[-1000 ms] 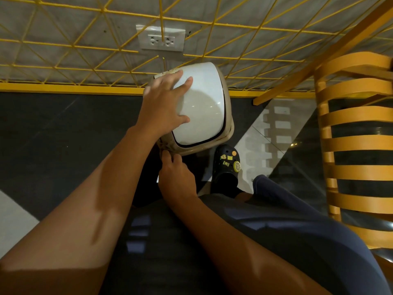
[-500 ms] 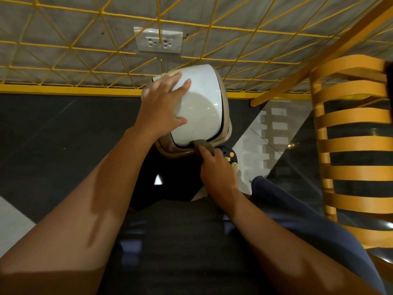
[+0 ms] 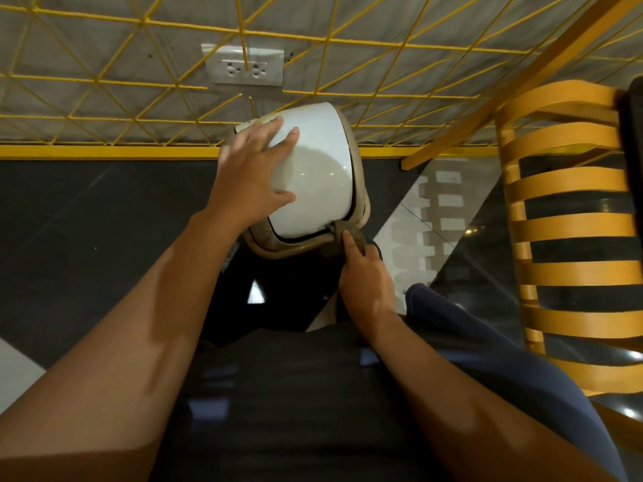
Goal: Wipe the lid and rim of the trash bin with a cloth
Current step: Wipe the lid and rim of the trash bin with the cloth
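A small trash bin stands on the dark floor below me, with a glossy white lid [image 3: 318, 175] set in a beige rim [image 3: 362, 200]. My left hand [image 3: 255, 172] lies flat on the left part of the lid, fingers spread. My right hand [image 3: 365, 273] holds a brownish cloth [image 3: 342, 236] and presses it with the index finger against the rim's near right corner. Most of the bin's body is hidden under the lid and my arms.
A wall with a yellow wire grid [image 3: 348, 40] and a white power socket [image 3: 245, 67] rises right behind the bin. An orange slatted chair [image 3: 563, 238] stands to the right. My legs and dark shirt fill the bottom of the view.
My right hand has slid with the cloth along the near rim from the left corner to the right corner. My left hand has stayed on the lid.
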Demonstrator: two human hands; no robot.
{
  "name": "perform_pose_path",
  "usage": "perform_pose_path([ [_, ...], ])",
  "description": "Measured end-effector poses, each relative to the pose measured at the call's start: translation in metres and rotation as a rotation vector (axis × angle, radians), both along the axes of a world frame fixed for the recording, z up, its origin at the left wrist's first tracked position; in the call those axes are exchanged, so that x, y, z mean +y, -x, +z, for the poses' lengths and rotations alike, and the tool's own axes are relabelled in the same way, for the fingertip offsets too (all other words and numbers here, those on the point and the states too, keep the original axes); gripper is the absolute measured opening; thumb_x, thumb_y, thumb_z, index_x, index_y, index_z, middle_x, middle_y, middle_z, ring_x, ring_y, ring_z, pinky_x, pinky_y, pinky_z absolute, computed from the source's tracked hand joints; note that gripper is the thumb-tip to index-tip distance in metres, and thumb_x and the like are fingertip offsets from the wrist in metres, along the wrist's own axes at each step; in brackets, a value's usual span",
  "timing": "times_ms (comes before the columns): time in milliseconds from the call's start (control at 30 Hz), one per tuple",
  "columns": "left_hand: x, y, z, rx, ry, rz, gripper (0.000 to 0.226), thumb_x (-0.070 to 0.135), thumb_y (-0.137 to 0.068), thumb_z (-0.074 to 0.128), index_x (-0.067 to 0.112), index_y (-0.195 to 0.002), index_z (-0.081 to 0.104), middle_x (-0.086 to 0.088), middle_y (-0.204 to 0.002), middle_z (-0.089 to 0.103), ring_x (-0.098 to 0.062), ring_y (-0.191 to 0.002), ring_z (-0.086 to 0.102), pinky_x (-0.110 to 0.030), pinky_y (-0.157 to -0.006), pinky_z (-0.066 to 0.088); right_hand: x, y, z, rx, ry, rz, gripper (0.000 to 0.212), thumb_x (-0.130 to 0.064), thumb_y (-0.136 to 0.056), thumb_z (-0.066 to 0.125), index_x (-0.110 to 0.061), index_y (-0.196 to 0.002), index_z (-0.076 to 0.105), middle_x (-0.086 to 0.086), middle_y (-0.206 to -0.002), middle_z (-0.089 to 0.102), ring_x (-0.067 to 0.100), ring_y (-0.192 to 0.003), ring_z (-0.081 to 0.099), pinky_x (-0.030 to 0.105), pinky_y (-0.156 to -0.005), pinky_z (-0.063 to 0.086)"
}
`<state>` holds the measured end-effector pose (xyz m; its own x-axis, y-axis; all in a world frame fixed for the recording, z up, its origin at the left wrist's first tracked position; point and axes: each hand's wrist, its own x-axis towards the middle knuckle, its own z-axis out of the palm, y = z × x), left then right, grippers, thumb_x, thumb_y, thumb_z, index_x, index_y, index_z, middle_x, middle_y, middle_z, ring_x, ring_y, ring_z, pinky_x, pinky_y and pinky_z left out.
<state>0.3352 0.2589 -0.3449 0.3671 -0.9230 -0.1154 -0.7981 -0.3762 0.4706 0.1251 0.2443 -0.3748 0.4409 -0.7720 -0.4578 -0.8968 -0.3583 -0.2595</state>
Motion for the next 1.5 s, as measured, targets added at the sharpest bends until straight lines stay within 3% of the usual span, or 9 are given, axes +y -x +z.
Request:
perform_pose_path([
  [267,0.000,0.000,-0.001,0.008,-0.010,-0.004,0.087,0.033,-0.071,0.075,0.033,-0.142,0.026,0.003,-0.154,0.016,-0.026,-0.140,0.010,-0.049,-0.109,0.012,-0.017,-0.003,0.005,-0.006,0.047,-0.101,0.056,-0.004,-0.092,0.036,-0.021,-0.144,0.026,0.020,-0.130,0.043,0.040,-0.112,0.050,0.047,-0.088,0.046],
  [400,0.000,0.000,-0.001,0.007,-0.007,0.008,0.087,0.033,-0.071,0.076,0.034,-0.142,0.026,0.004,-0.154,0.016,-0.025,-0.140,0.010,-0.047,-0.110,0.011,-0.006,-0.006,0.002,-0.033,0.068,-0.046,0.052,-0.006,-0.094,0.036,-0.018,-0.144,0.028,0.021,-0.131,0.045,0.038,-0.110,0.053,0.042,-0.083,0.048],
  [600,0.000,0.000,-0.001,-0.001,-0.008,-0.005,0.086,0.033,-0.072,0.075,0.032,-0.143,0.025,0.002,-0.154,0.016,-0.027,-0.140,0.011,-0.048,-0.110,0.012,-0.018,-0.010,0.001,-0.225,-0.021,-0.268,0.053,-0.005,-0.092,0.035,-0.016,-0.144,0.030,0.026,-0.110,0.056,0.040,-0.090,0.058,0.034,-0.067,0.044],
  [667,-0.001,0.000,-0.001,-0.003,-0.015,-0.006,0.087,0.033,-0.072,0.075,0.032,-0.143,0.024,0.002,-0.155,0.016,-0.028,-0.140,0.010,-0.049,-0.110,0.011,-0.029,-0.013,0.004,-0.255,-0.065,-0.306,0.051,-0.007,-0.092,0.035,-0.016,-0.143,0.033,0.023,-0.106,0.059,0.038,-0.094,0.059,0.034,-0.072,0.044],
  [800,-0.001,0.000,-0.001,-0.007,-0.023,-0.004,0.087,0.034,-0.072,0.075,0.033,-0.143,0.024,0.003,-0.155,0.016,-0.027,-0.140,0.010,-0.048,-0.110,0.011,-0.050,-0.022,0.012,-0.270,-0.211,-0.489,0.052,-0.011,-0.091,0.039,-0.018,-0.142,0.037,0.016,-0.127,0.056,0.035,-0.117,0.051,0.036,-0.096,0.042],
  [1133,-0.001,0.001,0.001,0.010,-0.015,0.001,0.086,0.034,-0.072,0.075,0.033,-0.143,0.026,0.004,-0.154,0.016,-0.026,-0.139,0.010,-0.047,-0.110,0.011,-0.022,-0.037,0.005,-0.487,-0.321,-0.771,0.052,-0.013,-0.089,0.042,-0.023,-0.140,0.038,0.017,-0.108,0.063,0.034,-0.099,0.060,0.044,-0.089,0.052],
  [1267,-0.002,0.002,0.001,0.005,-0.016,-0.004,0.087,0.035,-0.072,0.075,0.032,-0.143,0.025,0.001,-0.154,0.017,-0.028,-0.139,0.011,-0.049,-0.109,0.012,-0.053,-0.034,0.006,-0.508,-0.363,-0.802,0.048,-0.015,-0.089,0.040,-0.024,-0.135,0.048,0.005,-0.117,0.061,0.027,-0.107,0.056,0.037,-0.094,0.046],
  [1367,-0.002,0.002,0.001,-0.005,-0.024,-0.004,0.087,0.035,-0.072,0.075,0.032,-0.143,0.025,0.001,-0.154,0.016,-0.028,-0.139,0.011,-0.048,-0.109,0.013,-0.070,-0.037,0.009,-0.586,-0.373,-0.789,0.045,-0.017,-0.091,0.041,-0.016,-0.136,0.045,0.008,-0.133,0.055,0.026,-0.124,0.050,0.041,-0.106,0.040],
  [1500,-0.002,0.001,0.000,-0.009,-0.037,-0.004,0.087,0.034,-0.072,0.075,0.033,-0.143,0.024,0.003,-0.154,0.015,-0.026,-0.139,0.010,-0.047,-0.110,0.011,-0.075,-0.038,0.015,-0.624,-0.363,-0.704,0.051,-0.018,-0.085,0.042,-0.020,-0.136,0.047,0.008,-0.131,0.057,0.025,-0.122,0.052,0.044,-0.104,0.043],
])
